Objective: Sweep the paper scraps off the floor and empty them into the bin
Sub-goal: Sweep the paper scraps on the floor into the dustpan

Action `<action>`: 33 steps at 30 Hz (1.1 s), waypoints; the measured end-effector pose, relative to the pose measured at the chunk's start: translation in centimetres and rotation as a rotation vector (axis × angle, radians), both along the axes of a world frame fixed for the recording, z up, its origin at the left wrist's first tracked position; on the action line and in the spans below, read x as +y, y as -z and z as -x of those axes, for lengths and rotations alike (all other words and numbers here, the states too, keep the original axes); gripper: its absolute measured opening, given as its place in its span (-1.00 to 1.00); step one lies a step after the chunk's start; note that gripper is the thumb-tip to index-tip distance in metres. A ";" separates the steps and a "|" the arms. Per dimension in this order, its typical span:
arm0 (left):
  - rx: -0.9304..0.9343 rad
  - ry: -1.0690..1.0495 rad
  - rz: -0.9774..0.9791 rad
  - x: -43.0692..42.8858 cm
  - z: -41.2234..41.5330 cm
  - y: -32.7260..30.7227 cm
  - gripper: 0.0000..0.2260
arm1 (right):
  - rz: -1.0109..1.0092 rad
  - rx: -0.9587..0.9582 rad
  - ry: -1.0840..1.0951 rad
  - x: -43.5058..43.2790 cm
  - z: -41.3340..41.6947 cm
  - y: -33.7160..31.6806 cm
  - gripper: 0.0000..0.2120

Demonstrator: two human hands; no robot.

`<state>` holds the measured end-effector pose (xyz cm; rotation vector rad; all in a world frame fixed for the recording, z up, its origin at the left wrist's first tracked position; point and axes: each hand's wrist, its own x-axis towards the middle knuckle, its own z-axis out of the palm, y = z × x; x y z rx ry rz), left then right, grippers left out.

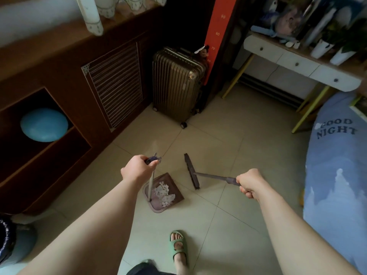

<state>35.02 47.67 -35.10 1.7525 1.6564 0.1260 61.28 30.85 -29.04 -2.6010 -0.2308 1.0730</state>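
Paper scraps in the dustpan

The left hand (137, 169) grips the dustpan (163, 193) handle tight; paper scraps (163, 193) lie inside it on the floor (228, 147). The right hand (250, 183) squeezes the broom (191, 171) handle.

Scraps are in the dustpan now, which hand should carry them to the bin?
Left. The left hand already grips the dustpan handle, with the paper scraps inside; the right hand holds the broom.

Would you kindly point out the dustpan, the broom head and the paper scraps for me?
dustpan (174, 197): head view, bare right part of the pan floor.
broom head (191, 171): head view, middle of the bristle bar.
paper scraps (163, 193): head view, centre of the pile inside the pan.
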 end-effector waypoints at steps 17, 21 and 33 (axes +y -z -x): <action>-0.018 0.299 -0.035 -4.6 -7.6 -2.2 -0.69 | -0.095 -0.067 0.480 -16.7 -2.9 0.7 -0.73; -0.022 0.313 -0.022 -6.4 -11.1 -1.6 -0.72 | -0.067 -0.083 0.554 -20.1 -6.8 2.1 -0.82; 0.004 0.288 -0.034 -12.7 -20.5 0.5 -0.80 | 0.053 -0.060 0.423 -23.3 -16.1 7.1 -0.81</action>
